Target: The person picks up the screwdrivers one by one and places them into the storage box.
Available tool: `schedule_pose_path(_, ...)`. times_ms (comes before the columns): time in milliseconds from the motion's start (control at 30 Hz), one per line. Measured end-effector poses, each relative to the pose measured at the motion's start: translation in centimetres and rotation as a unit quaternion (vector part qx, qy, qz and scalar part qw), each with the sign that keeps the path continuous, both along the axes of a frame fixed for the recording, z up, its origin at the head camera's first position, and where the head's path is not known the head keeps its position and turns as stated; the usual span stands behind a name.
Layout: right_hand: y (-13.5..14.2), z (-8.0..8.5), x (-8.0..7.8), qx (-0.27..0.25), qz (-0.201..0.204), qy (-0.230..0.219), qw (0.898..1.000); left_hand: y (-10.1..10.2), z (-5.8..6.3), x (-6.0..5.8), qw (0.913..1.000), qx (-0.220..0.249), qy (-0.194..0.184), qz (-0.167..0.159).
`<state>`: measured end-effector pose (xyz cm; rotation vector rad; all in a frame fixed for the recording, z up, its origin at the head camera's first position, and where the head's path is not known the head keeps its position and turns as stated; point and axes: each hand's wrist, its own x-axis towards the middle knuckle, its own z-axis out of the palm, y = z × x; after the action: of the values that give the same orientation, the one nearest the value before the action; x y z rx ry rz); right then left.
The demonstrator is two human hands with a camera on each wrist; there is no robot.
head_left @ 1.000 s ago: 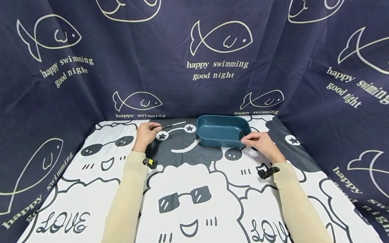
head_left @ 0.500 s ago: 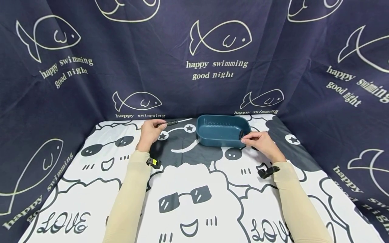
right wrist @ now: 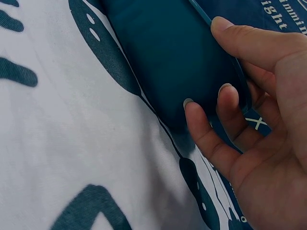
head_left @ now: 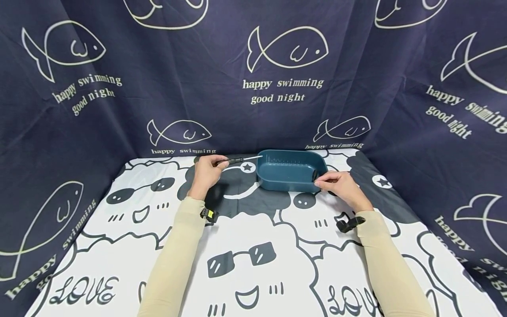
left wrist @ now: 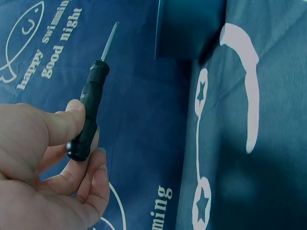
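In the head view my left hand (head_left: 207,175) pinches a screwdriver (head_left: 233,161) by its black handle, thumb on one side and fingers on the other. Its thin metal shaft points right, and the tip overlaps the left rim of a dark teal bin (head_left: 277,186). The left wrist view has the screwdriver (left wrist: 92,98) above the cloth, blade away from the hand. My right hand (head_left: 343,190) grips the bin's front right corner. In the right wrist view the thumb lies at the rim and fingertips (right wrist: 194,112) touch the outer wall.
Inside the bin, at its right end, is a small black thing (head_left: 314,175), partly covered by the right hand. A white and dark grey patterned cloth (head_left: 245,229) covers the table. Navy fish-print curtains (head_left: 222,88) stand at the back and both sides.
My left hand has moved right with the screwdriver, bringing its tip from left of the bin to the bin's left rim. The right hand and bin have stayed put.
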<state>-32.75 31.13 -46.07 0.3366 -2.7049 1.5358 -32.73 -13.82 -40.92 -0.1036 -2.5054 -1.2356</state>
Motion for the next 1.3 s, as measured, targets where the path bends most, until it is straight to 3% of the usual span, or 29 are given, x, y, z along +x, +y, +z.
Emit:
schedule_pose_path(433, -0.1, -0.3, -0.1, -0.007, 0.011, -0.003, 1.0, 2.1, 0.9, 0.9, 0.9996, -0.004, 0.008, -0.026)
schedule_pose_path(733, 0.0, 0.0, -0.1, -0.016, 0.007, -0.006, 1.0, 3.9, 1.8, 0.8, 0.9992, -0.001, 0.022, -0.034)
schedule_pose_path(1300, 0.2, 0.0, 0.1, -0.001, 0.013, 0.005, 1.0, 8.3, 1.5, 0.5, 0.9983, 0.018, 0.026, -0.048)
